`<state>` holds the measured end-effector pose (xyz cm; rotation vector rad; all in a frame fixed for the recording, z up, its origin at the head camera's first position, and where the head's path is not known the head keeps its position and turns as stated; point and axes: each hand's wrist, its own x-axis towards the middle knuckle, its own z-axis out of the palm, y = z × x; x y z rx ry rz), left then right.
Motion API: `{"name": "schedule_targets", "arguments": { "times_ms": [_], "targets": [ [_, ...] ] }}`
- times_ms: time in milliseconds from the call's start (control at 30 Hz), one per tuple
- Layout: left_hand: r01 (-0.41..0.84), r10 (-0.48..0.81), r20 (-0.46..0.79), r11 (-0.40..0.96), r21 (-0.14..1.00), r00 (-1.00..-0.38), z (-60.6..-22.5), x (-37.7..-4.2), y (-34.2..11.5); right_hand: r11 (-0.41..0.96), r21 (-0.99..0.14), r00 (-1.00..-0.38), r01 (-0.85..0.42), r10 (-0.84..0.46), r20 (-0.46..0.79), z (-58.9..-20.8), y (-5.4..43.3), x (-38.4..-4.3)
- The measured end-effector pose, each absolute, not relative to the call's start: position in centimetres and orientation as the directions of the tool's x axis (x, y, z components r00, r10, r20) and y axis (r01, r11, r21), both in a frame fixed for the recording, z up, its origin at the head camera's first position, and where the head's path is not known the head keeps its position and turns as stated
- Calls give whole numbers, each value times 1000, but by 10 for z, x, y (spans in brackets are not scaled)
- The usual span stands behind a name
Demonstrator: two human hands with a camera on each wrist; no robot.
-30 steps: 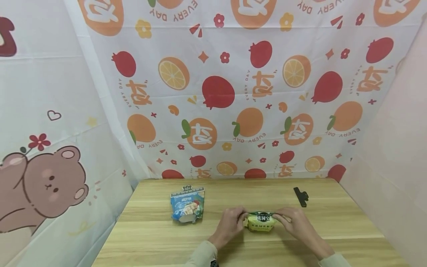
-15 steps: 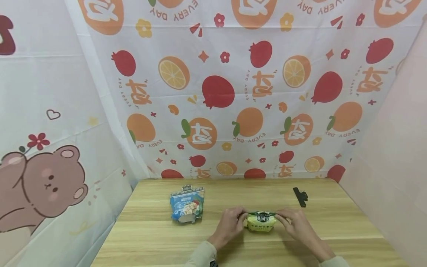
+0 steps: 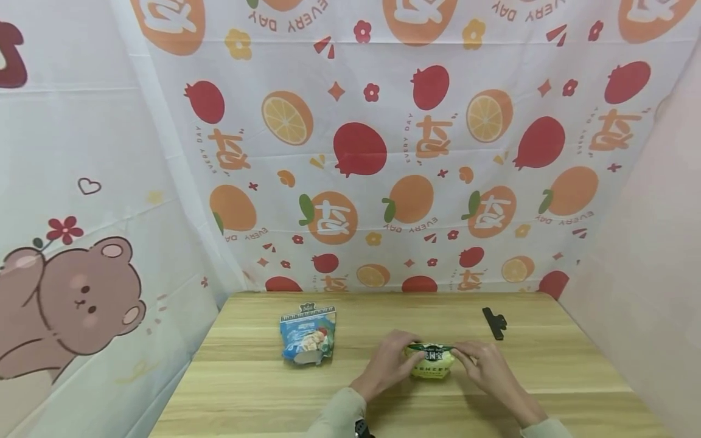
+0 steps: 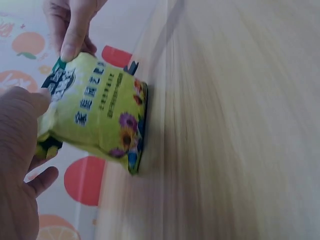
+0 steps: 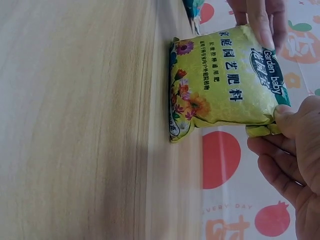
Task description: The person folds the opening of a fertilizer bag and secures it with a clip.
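Note:
A yellow-green bag of garden fertilizer stands upright on the table between the two hands, its dark green top edge folded over. The left hand pinches this top edge, its thumb laid over the front near the printed label. At the opposite top corner the right hand pinches the fold between thumb and fingers. Flowers are printed along the bag's lower part, which sits on the wood in the right wrist view, where the bag faces the camera. The fingers behind the fold are partly hidden.
A black clip lies on the wooden table, back right of the bag. To the left rests a blue food bag with a broad clip across its top. Printed cloth hangs behind and beside the table.
The left hand has moved from the bag's left corner inward and slightly up along the fold, thumb now over the front. The right hand keeps its grip at the right corner.

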<state>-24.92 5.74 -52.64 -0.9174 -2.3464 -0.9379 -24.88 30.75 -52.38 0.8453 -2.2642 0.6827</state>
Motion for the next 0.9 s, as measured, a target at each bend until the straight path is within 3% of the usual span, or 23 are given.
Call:
{"name": "schedule_targets", "arguments": {
  "times_ms": [333,533,900],
  "targets": [
    [708,354,619,445,548,-702,-531,-251,68,639,-252,-582,-727,-378,720,-526,307,-248],
    [679,331,595,409,610,-733,-534,-252,67,641,-320,-635,-698,-347,690,-529,308,-247],
    [665,359,560,424,615,-747,-542,-250,62,647,-452,-737,-615,-268,620,-528,313,-246]
  ]
}}
